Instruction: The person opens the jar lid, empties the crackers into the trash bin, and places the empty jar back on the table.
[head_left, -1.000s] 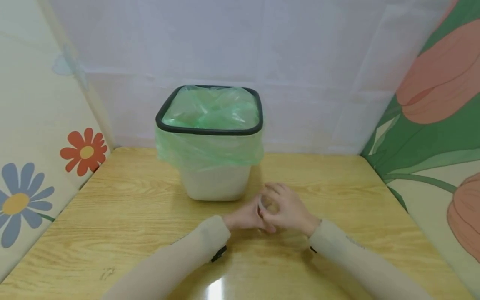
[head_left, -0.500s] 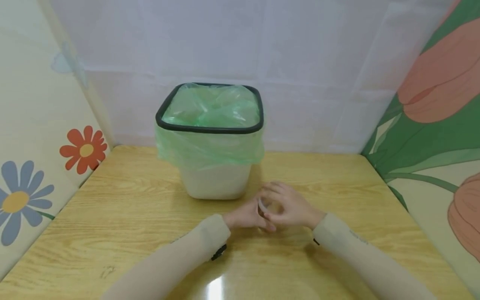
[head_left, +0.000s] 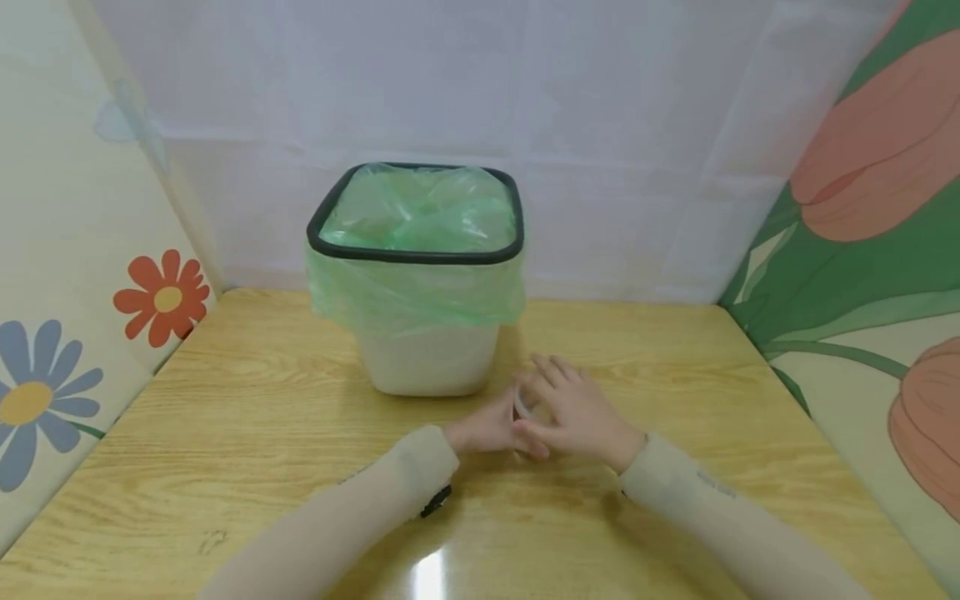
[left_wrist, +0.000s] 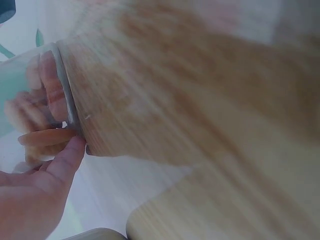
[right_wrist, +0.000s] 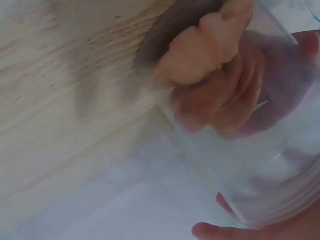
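A clear see-through jar [head_left: 523, 407] lies on its side between the two hands, a little above the table. Orange-brown pieces [right_wrist: 197, 52] are gathered near one end of it; their kind is unclear. My left hand [head_left: 489, 423] grips the jar from the left, its thumb [left_wrist: 67, 160] along the edge at that end in the left wrist view. My right hand [head_left: 585, 419] holds the other end, where faint ridges run round the jar in the right wrist view. Several of its fingers spread over the far side. Much of the jar is hidden behind the hands.
Behind the hands stands a white bin [head_left: 431, 362] with a black rim [head_left: 420, 257] and a green bag [head_left: 412, 292] folded over it. The wood-grain table [head_left: 225, 467] ends at a white cloth behind and flower-patterned panels [head_left: 862, 275] at the sides.
The right hand has turned slightly at the jar, and its fingers are now more spread and raised than half a second ago. The left hand stays in place around the jar.
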